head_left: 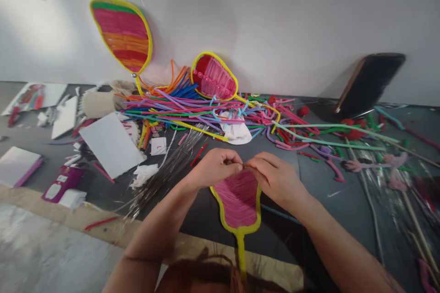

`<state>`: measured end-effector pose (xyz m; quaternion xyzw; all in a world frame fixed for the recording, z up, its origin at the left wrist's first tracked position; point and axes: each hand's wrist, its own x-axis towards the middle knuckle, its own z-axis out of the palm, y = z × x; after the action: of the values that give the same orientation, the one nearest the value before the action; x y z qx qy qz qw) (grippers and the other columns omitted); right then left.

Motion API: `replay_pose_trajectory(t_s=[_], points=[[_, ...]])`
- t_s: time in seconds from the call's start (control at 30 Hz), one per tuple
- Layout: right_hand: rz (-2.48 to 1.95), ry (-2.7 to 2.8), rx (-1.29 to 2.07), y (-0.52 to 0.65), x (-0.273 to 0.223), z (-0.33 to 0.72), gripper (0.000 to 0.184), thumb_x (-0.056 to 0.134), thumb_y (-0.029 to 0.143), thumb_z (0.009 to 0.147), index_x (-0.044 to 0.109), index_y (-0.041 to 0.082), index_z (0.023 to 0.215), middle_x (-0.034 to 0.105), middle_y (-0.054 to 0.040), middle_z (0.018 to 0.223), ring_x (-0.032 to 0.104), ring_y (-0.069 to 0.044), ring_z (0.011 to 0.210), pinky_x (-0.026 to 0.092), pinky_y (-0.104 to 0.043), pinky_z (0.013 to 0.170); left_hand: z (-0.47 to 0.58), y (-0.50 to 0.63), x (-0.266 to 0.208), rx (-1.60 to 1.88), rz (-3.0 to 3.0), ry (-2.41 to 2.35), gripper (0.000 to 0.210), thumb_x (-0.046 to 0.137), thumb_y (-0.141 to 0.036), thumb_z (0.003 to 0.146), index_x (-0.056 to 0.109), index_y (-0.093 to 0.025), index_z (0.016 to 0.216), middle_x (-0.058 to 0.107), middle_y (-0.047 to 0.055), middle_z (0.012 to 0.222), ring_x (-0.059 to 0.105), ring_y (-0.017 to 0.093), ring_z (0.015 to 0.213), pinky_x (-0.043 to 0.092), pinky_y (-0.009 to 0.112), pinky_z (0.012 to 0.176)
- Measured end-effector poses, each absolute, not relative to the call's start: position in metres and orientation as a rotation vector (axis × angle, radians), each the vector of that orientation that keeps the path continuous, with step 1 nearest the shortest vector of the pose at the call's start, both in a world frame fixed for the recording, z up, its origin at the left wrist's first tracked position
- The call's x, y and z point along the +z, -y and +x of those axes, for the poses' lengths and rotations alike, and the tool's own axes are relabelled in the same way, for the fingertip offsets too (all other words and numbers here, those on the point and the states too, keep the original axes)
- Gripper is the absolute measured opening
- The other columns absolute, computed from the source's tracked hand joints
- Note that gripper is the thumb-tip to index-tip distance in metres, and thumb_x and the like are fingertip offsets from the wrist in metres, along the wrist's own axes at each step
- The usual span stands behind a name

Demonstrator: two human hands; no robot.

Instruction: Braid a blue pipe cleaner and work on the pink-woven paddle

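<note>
A pink fan-shaped paddle (238, 201) with a yellow pipe-cleaner rim lies in front of me, its yellow handle (241, 252) pointing toward my body. Over its far end, my left hand (218, 167) pinches with thumb and forefinger. My right hand (277, 178) meets it there, fingers closed in a pinch as well. Between the fingertips is something small and dark, too tiny to name. The far edge of the paddle is hidden behind both hands.
A heap of coloured pipe cleaners (178, 110) spreads along the wall. Two finished-looking paddles, one striped (125, 32) and one red-pink (216, 78), lean there. A phone (367, 84) stands at right. White card (110, 144), thin wires (154, 178) and a purple device (63, 183) lie left.
</note>
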<state>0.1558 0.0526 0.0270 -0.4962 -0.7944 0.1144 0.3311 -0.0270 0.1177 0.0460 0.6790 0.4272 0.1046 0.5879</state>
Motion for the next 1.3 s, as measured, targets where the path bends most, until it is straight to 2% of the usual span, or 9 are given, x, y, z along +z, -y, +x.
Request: replay_pose_trajectory(t_s=[0.13, 0.47, 0.97, 1.17, 1.23, 1.3], points=[[-1.308, 2.011, 0.391, -0.053, 0.027, 0.159, 0.014, 0.053, 0.015, 0.088, 0.063, 0.019, 0.097, 0.068, -0.007, 0.088, 0.065, -0.018, 0.08, 0.054, -0.029, 0.071, -0.026, -0.119, 0.047, 0.275, 1.542, -0.992, 0.011, 0.057, -0.022, 0.073, 0.063, -0.014, 0.07, 0.05, -0.005, 0.057, 0.041, 0.007, 0.054, 0.031, 0.019, 0.052], [-1.252, 2.055, 0.278, -0.054, 0.027, 0.16, 0.015, 0.05, 0.011, 0.088, 0.062, 0.02, 0.089, 0.067, -0.0059, 0.082, 0.063, -0.017, 0.077, 0.051, -0.029, 0.071, -0.025, -0.117, 0.047, 0.306, 1.532, -1.002, 0.009, 0.057, -0.021, 0.072, 0.062, -0.014, 0.069, 0.051, -0.005, 0.057, 0.041, 0.006, 0.054, 0.032, 0.019, 0.052], [-1.265, 1.976, 0.338, -0.058, 0.027, 0.157, 0.017, 0.046, 0.012, 0.088, 0.061, 0.018, 0.083, 0.065, -0.006, 0.079, 0.059, -0.016, 0.076, 0.046, -0.025, 0.069, -0.023, -0.122, 0.05, 0.32, 1.56, -0.963, 0.022, 0.061, -0.035, 0.073, 0.062, -0.013, 0.069, 0.056, -0.003, 0.061, 0.045, 0.009, 0.059, 0.034, 0.02, 0.055], [-1.25, 1.966, 0.406, -0.054, 0.033, 0.153, 0.016, 0.047, 0.013, 0.089, 0.062, 0.017, 0.086, 0.066, -0.0062, 0.08, 0.06, -0.016, 0.077, 0.047, -0.025, 0.07, -0.025, -0.118, 0.055, 0.339, 1.526, -0.984, 0.024, 0.064, -0.036, 0.07, 0.062, -0.012, 0.068, 0.054, -0.003, 0.061, 0.044, 0.009, 0.058, 0.033, 0.02, 0.054], [-1.26, 1.983, 0.436, -0.051, 0.038, 0.155, 0.014, 0.05, 0.017, 0.089, 0.063, 0.016, 0.093, 0.067, -0.0082, 0.087, 0.062, -0.017, 0.083, 0.049, -0.028, 0.074, -0.026, -0.116, 0.058, 0.314, 1.539, -0.981, 0.025, 0.064, -0.037, 0.07, 0.062, -0.012, 0.068, 0.053, -0.003, 0.059, 0.042, 0.008, 0.056, 0.031, 0.02, 0.053], [-1.282, 1.98, 0.446, -0.047, 0.043, 0.163, 0.02, 0.052, 0.023, 0.09, 0.062, 0.015, 0.105, 0.068, -0.0104, 0.099, 0.062, -0.019, 0.094, 0.049, -0.031, 0.083, -0.027, -0.114, 0.06, 0.295, 1.538, -0.988, 0.025, 0.063, -0.038, 0.07, 0.062, -0.012, 0.069, 0.051, -0.004, 0.057, 0.04, 0.008, 0.054, 0.03, 0.02, 0.051]])
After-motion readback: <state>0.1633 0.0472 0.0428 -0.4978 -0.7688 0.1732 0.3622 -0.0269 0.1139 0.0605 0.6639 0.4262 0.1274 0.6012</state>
